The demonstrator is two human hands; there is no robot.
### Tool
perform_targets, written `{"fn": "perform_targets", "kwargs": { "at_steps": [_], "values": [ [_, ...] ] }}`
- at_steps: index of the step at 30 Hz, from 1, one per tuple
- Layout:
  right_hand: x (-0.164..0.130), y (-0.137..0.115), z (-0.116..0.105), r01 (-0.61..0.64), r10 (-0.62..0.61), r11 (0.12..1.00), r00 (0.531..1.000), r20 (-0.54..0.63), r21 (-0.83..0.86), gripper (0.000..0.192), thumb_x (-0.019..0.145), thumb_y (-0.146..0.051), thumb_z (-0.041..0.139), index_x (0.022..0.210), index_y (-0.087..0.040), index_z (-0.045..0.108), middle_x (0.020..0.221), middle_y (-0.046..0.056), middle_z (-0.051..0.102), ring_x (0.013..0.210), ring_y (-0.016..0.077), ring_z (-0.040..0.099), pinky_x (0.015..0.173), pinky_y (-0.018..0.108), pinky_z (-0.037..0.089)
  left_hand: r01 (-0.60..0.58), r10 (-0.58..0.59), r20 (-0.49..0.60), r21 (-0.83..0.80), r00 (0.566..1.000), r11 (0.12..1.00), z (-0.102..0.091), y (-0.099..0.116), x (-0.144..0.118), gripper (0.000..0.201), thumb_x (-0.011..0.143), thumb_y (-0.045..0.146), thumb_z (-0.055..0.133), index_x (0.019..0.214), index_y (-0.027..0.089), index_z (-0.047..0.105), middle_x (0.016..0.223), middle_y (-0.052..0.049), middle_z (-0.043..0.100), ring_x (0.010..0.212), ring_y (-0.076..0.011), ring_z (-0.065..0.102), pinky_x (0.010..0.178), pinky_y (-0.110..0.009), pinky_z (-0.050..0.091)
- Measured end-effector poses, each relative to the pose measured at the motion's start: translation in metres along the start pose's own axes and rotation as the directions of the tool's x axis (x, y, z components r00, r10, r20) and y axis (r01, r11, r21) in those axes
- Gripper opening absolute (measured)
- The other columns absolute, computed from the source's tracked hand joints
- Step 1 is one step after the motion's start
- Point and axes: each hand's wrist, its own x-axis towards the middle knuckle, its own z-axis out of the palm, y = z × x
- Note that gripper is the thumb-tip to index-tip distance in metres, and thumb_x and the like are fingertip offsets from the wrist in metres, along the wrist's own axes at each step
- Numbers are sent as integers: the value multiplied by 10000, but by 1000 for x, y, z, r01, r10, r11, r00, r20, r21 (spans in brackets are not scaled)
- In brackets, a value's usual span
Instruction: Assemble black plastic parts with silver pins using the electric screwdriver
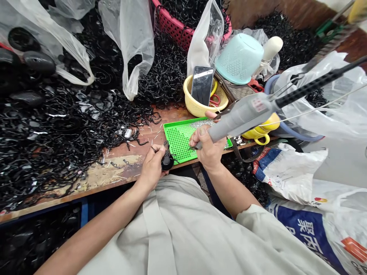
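Note:
My left hand (pixel 151 166) grips a small round black plastic part (pixel 167 161) at the near edge of the wooden bench. My right hand (pixel 207 147) is wrapped around the grey body of a powered screwdriver (pixel 243 114), whose tip points down at the green perforated tray (pixel 179 139). A black cable and a thin wire run up and right from the tool. A patch of small silver screws (pixel 202 123) lies at the tray's far edge.
A large heap of black plastic parts (pixel 57 126) covers the bench on the left. A phone (pixel 202 84) leans in a yellow basket (pixel 196 107). A pale blue basket (pixel 239 57), a red basket (pixel 174 25), a yellow cup (pixel 260 133) and plastic sacks (pixel 315 214) crowd the right.

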Motion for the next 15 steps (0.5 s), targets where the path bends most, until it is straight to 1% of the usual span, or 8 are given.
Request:
{"fn": "perform_targets", "kwargs": {
  "at_steps": [3, 6, 10, 15],
  "values": [
    [-6, -9, 22, -67, 62, 994, 996, 64, 81, 371, 768, -534, 661, 956, -226, 572, 546, -71, 449, 424, 93, 467, 425, 251, 458, -41, 41, 4, 17, 999, 999, -1, 0, -1, 202, 780, 402, 576, 798, 233, 467, 607, 56, 445, 435, -99, 427, 323, -184, 350],
    [-7, -8, 37, -95, 81, 986, 991, 108, 136, 349, 765, -510, 673, 939, -228, 564, 543, -78, 439, 418, 87, 462, 416, 241, 458, -55, 54, 19, 36, 998, 998, -1, 2, -3, 201, 780, 391, 575, 796, 228, 459, 618, 49, 435, 466, -108, 426, 326, -192, 366],
    [-6, -2, 44, -107, 80, 980, 984, 160, 170, 311, 791, -450, 667, 969, -229, 541, 548, -86, 470, 408, 79, 474, 411, 227, 448, -56, 56, 4, 59, 998, 997, 0, 6, -8, 180, 794, 376, 552, 790, 227, 451, 630, 44, 438, 495, -117, 426, 346, -199, 378],
    [-6, 2, 47, -123, 102, 986, 979, 175, 112, 374, 791, -459, 658, 1046, -227, 514, 532, -96, 482, 397, 80, 479, 397, 216, 423, -67, 67, -1, 43, 998, 997, -3, 2, -4, 172, 781, 368, 573, 798, 214, 498, 676, 29, 474, 542, -114, 436, 408, -194, 390]
  ]
}}
